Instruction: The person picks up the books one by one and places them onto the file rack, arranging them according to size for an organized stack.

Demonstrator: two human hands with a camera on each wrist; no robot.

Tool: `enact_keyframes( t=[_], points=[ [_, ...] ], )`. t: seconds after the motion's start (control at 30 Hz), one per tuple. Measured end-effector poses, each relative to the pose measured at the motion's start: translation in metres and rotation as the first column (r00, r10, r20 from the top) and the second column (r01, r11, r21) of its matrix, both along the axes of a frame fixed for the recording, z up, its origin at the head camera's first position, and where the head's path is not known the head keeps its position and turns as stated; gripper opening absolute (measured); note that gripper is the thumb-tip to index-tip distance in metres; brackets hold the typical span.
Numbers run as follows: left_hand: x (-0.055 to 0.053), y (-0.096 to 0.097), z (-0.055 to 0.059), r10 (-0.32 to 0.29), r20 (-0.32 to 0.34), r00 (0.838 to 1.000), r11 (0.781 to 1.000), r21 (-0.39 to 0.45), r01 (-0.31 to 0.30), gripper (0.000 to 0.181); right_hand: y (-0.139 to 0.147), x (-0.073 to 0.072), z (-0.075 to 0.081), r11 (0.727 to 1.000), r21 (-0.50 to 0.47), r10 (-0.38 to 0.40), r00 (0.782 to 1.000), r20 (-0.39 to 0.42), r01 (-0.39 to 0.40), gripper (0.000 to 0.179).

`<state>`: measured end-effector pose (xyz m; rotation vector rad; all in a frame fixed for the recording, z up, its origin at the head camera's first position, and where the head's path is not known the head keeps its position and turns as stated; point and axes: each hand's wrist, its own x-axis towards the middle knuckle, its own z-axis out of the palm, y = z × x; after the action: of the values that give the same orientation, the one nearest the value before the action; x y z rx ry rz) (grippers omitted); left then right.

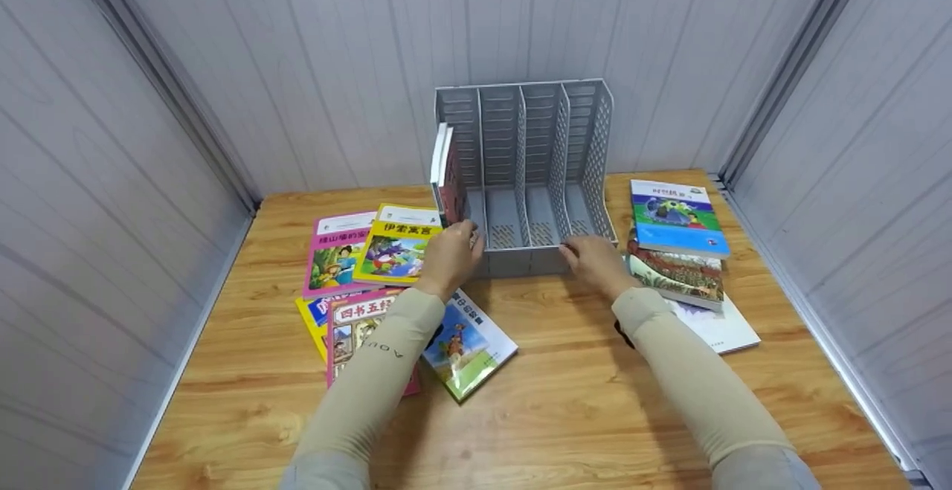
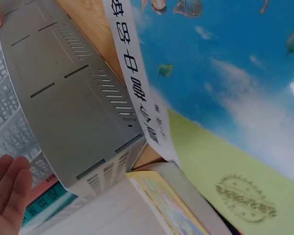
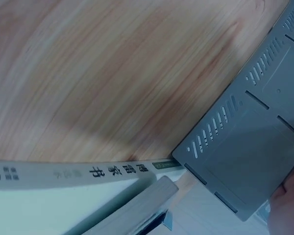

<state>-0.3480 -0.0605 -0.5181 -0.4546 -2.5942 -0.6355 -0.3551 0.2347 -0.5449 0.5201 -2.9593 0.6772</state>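
Above the front of the tabletop, both sleeved forearms are angled inward. A blue-and-green book is partly covered by the left one; storybooks are spread toward the left edge, and three stacked books are set by the right edge. Toward the back edge, the grey file rack's front rim is pinched by the right hand; apart from it, the left hand is placed at the rim's left end, its grip unclear. Two upright books are held in the leftmost slot. Filing is apparently underway; next, another book probably needs to be picked up.
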Motion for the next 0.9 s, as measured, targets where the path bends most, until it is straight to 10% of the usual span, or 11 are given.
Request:
enact_keyframes(
  t=[0.47, 0.9],
  points=[
    [-0.003, 0.014, -0.012, -0.028, 0.296, 0.955, 0.977, -0.194, 0.088, 0.046, 0.065, 0.001, 0.027, 0.992, -0.038, -0.121, 0.992, 0.030, 0.122, 0.054],
    [-0.009, 0.017, -0.027, 0.075, 0.308, 0.948, 0.951, -0.309, 0.025, 0.046, 0.127, -0.004, 0.012, 0.963, 0.056, -0.268, 0.943, 0.196, 0.262, 0.076]
  ],
)
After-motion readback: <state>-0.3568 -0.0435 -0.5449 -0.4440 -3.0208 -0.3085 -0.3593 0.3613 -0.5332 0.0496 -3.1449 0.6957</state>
